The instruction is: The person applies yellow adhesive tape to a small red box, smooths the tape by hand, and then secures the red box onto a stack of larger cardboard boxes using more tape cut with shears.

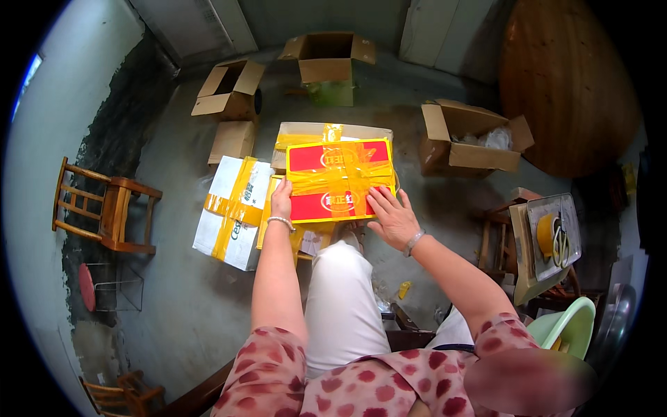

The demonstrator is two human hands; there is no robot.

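A red cardboard box [307, 206] with yellow edges lies before me, crossed on top by strips of yellow packing tape [333, 180]. My left hand [282, 200] grips its left side, the thumb near the top edge. Flat on the box's near right corner rests my right hand [394, 216], its fingers spread over the tape and the red top. Beneath and behind the red box is a taped brown carton [307, 130], mostly covered. To the left stands a white carton [225, 200] bound with a cross of yellow tape.
Opened cardboard boxes [325, 70] stand on the concrete floor farther off; one at right [484, 159] holds clear plastic. A tray [560, 260] with a tape roll [545, 234] sits at right, above a green basin [565, 320]. Wooden chair [122, 208] and stool [87, 286] are left.
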